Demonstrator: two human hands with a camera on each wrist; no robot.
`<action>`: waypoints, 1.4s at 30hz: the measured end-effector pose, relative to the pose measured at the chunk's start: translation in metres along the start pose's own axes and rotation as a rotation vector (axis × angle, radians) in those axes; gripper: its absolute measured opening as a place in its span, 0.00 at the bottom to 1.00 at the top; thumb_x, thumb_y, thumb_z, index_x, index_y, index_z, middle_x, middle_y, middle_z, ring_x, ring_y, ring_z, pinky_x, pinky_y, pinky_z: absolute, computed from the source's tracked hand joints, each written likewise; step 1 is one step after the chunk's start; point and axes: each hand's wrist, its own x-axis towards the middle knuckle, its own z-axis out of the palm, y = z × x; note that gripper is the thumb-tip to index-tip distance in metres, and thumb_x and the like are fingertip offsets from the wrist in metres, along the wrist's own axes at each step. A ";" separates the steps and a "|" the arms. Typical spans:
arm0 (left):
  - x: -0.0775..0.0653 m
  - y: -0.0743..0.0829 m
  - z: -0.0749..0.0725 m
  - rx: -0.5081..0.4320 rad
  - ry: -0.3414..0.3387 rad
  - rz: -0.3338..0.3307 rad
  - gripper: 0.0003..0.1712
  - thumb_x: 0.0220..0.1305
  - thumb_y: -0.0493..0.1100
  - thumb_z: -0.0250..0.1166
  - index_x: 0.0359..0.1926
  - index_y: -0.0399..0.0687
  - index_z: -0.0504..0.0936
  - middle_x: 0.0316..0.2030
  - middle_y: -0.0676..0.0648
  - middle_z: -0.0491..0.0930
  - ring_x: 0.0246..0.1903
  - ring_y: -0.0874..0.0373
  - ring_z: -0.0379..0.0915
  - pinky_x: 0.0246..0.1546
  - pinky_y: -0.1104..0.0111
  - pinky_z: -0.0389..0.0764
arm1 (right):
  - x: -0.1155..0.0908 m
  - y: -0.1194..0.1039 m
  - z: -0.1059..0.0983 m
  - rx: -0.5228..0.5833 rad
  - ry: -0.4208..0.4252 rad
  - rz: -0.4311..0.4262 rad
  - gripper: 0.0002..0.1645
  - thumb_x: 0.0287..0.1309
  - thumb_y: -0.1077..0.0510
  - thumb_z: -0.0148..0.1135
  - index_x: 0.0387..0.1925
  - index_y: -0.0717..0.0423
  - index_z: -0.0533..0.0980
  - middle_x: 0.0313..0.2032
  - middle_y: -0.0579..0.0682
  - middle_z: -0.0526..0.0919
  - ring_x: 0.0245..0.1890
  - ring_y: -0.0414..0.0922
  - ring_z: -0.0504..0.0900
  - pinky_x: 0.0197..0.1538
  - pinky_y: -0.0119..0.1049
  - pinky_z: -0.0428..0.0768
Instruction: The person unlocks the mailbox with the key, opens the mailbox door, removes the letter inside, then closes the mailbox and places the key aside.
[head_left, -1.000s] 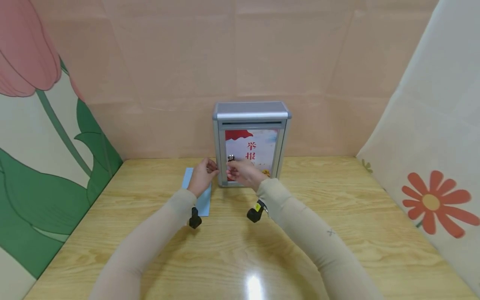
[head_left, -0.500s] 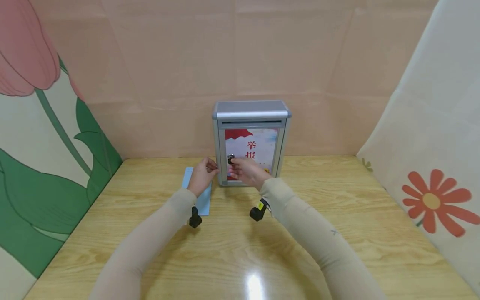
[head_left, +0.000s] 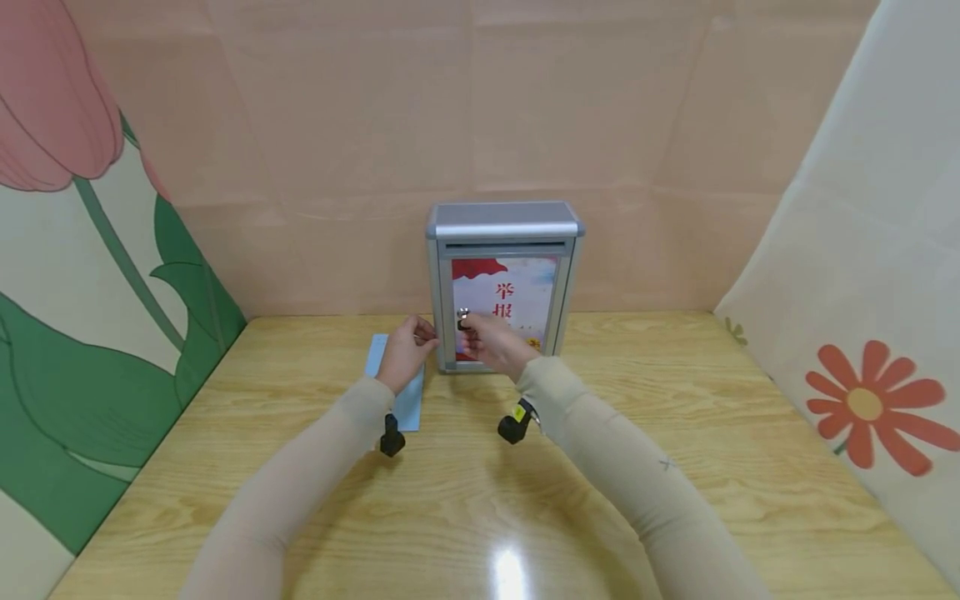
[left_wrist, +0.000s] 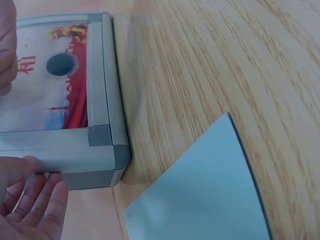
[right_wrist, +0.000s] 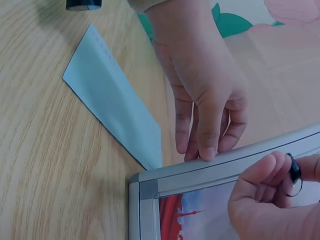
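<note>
A silver letter box (head_left: 506, 218) with a slot near its top stands upright against the backdrop. Red characters and a picture fill its front panel. My left hand (head_left: 405, 354) holds the box's left side edge, thumb on the front frame and fingers along the side, as the left wrist view shows. At the left part of the front panel, my right hand (head_left: 498, 343) pinches a small key with a black head (right_wrist: 296, 170) and a thin ring. A bright metal piece (head_left: 462, 312) shows just above the fingertips in the head view. The key's tip is hidden.
A light blue envelope (right_wrist: 107, 95) lies on the wooden table (head_left: 645, 400), left of the box and partly under the left arm in the head view. Behind the box is a peach backdrop (head_left: 337, 167); printed flower sheets hang at both sides.
My right hand has shifted slightly right and turned a little at the panel, so more of the black key head shows. My left hand stays on the box's edge.
</note>
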 end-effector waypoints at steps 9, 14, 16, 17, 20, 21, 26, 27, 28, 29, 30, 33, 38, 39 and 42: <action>-0.001 0.003 0.000 0.000 -0.009 -0.025 0.09 0.66 0.39 0.63 0.44 0.44 0.74 0.41 0.44 0.80 0.41 0.52 0.79 0.40 0.63 0.80 | -0.010 0.003 -0.017 -0.344 -0.072 -0.024 0.07 0.71 0.62 0.48 0.37 0.62 0.70 0.35 0.56 0.78 0.33 0.44 0.79 0.45 0.36 0.81; -0.001 0.001 0.000 -0.005 -0.013 -0.044 0.09 0.66 0.40 0.63 0.44 0.45 0.74 0.42 0.45 0.80 0.42 0.53 0.79 0.39 0.63 0.80 | -0.014 0.014 -0.041 -0.642 -0.110 -0.032 0.10 0.68 0.63 0.54 0.44 0.69 0.76 0.43 0.64 0.82 0.36 0.45 0.84 0.52 0.43 0.81; -0.001 0.001 -0.001 -0.006 -0.010 -0.044 0.09 0.66 0.40 0.63 0.44 0.45 0.74 0.42 0.45 0.80 0.42 0.52 0.78 0.39 0.63 0.80 | -0.016 0.018 -0.050 -0.727 -0.121 -0.039 0.12 0.67 0.64 0.55 0.46 0.70 0.77 0.42 0.63 0.83 0.35 0.46 0.84 0.51 0.45 0.82; -0.001 0.001 -0.001 -0.008 -0.008 -0.045 0.09 0.66 0.40 0.63 0.44 0.45 0.74 0.42 0.45 0.80 0.42 0.52 0.78 0.40 0.63 0.80 | -0.016 0.020 -0.054 -0.773 -0.115 -0.040 0.12 0.66 0.64 0.57 0.45 0.69 0.78 0.40 0.62 0.84 0.35 0.48 0.85 0.50 0.44 0.83; -0.001 0.002 0.000 -0.012 0.001 -0.043 0.09 0.65 0.40 0.64 0.44 0.44 0.74 0.42 0.44 0.80 0.42 0.52 0.78 0.41 0.63 0.80 | -0.018 0.026 -0.064 -0.892 -0.088 -0.044 0.09 0.64 0.64 0.59 0.39 0.68 0.79 0.37 0.60 0.84 0.36 0.50 0.85 0.47 0.43 0.84; -0.001 0.002 0.000 -0.017 0.005 -0.043 0.09 0.65 0.40 0.64 0.44 0.43 0.74 0.41 0.44 0.80 0.42 0.51 0.78 0.41 0.62 0.80 | -0.018 0.028 -0.067 -0.923 -0.077 -0.036 0.07 0.64 0.64 0.60 0.36 0.67 0.79 0.35 0.59 0.85 0.35 0.50 0.84 0.46 0.43 0.84; -0.002 0.005 0.001 -0.027 0.016 -0.040 0.09 0.65 0.38 0.64 0.43 0.42 0.74 0.41 0.43 0.80 0.42 0.51 0.79 0.42 0.62 0.80 | -0.014 0.040 -0.078 -0.998 -0.055 0.004 0.13 0.61 0.65 0.62 0.21 0.62 0.75 0.25 0.50 0.83 0.25 0.40 0.81 0.39 0.36 0.84; -0.002 0.005 0.001 -0.027 0.017 -0.041 0.09 0.65 0.38 0.64 0.43 0.42 0.74 0.41 0.43 0.80 0.42 0.51 0.79 0.42 0.62 0.80 | -0.013 0.043 -0.079 -1.000 -0.054 0.010 0.14 0.60 0.65 0.63 0.19 0.61 0.74 0.24 0.50 0.82 0.23 0.39 0.80 0.37 0.35 0.84; -0.003 0.005 0.001 -0.027 0.017 -0.040 0.09 0.65 0.38 0.64 0.43 0.42 0.74 0.41 0.43 0.80 0.42 0.51 0.79 0.42 0.62 0.80 | -0.012 0.045 -0.080 -0.996 -0.052 0.016 0.14 0.60 0.66 0.63 0.18 0.61 0.74 0.23 0.49 0.82 0.22 0.38 0.80 0.35 0.33 0.84; -0.003 0.005 0.001 -0.030 0.015 -0.043 0.09 0.65 0.38 0.64 0.43 0.42 0.74 0.41 0.43 0.80 0.42 0.51 0.79 0.42 0.62 0.80 | -0.010 0.047 -0.080 -0.995 -0.046 0.019 0.15 0.59 0.66 0.63 0.18 0.61 0.74 0.23 0.49 0.82 0.22 0.38 0.80 0.34 0.32 0.83; -0.003 0.006 0.001 -0.034 0.014 -0.044 0.09 0.65 0.38 0.64 0.43 0.42 0.74 0.41 0.43 0.80 0.42 0.51 0.79 0.42 0.62 0.80 | -0.009 0.049 -0.081 -0.990 -0.042 0.022 0.14 0.59 0.67 0.63 0.18 0.61 0.74 0.22 0.49 0.82 0.21 0.38 0.80 0.32 0.31 0.83; -0.004 0.006 0.001 -0.037 0.011 -0.043 0.09 0.65 0.38 0.64 0.43 0.42 0.74 0.41 0.43 0.80 0.42 0.51 0.79 0.42 0.62 0.80 | -0.005 0.053 -0.081 -0.993 -0.017 0.035 0.13 0.59 0.66 0.64 0.19 0.61 0.75 0.22 0.49 0.82 0.20 0.38 0.79 0.29 0.29 0.82; -0.004 0.006 0.000 -0.034 0.011 -0.044 0.09 0.65 0.39 0.64 0.43 0.42 0.75 0.41 0.44 0.80 0.42 0.51 0.78 0.43 0.62 0.80 | 0.001 0.056 -0.080 -1.037 0.006 0.056 0.11 0.60 0.62 0.64 0.24 0.62 0.79 0.22 0.51 0.83 0.19 0.38 0.79 0.28 0.30 0.82; -0.004 0.006 0.000 -0.033 0.011 -0.043 0.09 0.65 0.39 0.64 0.43 0.43 0.75 0.41 0.44 0.80 0.42 0.51 0.78 0.43 0.62 0.80 | 0.001 0.057 -0.079 -1.046 0.006 0.059 0.10 0.61 0.61 0.64 0.24 0.61 0.79 0.22 0.51 0.84 0.19 0.38 0.79 0.28 0.30 0.82; -0.004 0.006 0.000 -0.035 0.015 -0.041 0.09 0.65 0.39 0.64 0.43 0.42 0.75 0.41 0.43 0.80 0.42 0.51 0.78 0.43 0.62 0.80 | 0.003 0.057 -0.078 -1.065 0.004 0.063 0.10 0.61 0.60 0.64 0.25 0.60 0.78 0.23 0.51 0.84 0.19 0.39 0.80 0.28 0.32 0.82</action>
